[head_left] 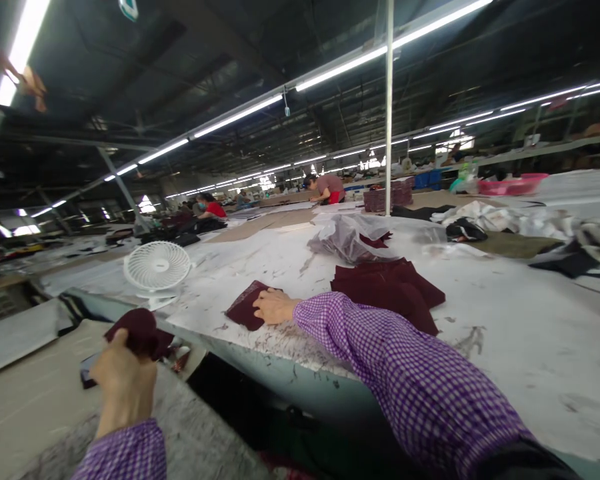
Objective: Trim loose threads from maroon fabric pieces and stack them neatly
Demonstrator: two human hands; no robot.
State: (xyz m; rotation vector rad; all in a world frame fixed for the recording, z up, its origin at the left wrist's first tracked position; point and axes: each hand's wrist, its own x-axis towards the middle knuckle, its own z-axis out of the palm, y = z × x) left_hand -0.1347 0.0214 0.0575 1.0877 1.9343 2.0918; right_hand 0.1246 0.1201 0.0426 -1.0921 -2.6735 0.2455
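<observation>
Our left hand (125, 377) holds dark maroon pieces (141, 330), in front of the white fan (159, 265).
Right of the fan, on the white table (203, 303), a maroon panel (243, 308); our right hand (275, 307) rests on it, fingers bent; whether pinching, we cannot tell. Farther right of the fan: a crumpled plastic bag (347, 239), then a maroon stack (393, 287), partly behind our checked sleeve (405, 360).

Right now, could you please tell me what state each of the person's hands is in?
Left hand: closed, holding a dark maroon piece.
Right hand: on a flat maroon piece on the white table; whether it grips cannot be told.
</observation>
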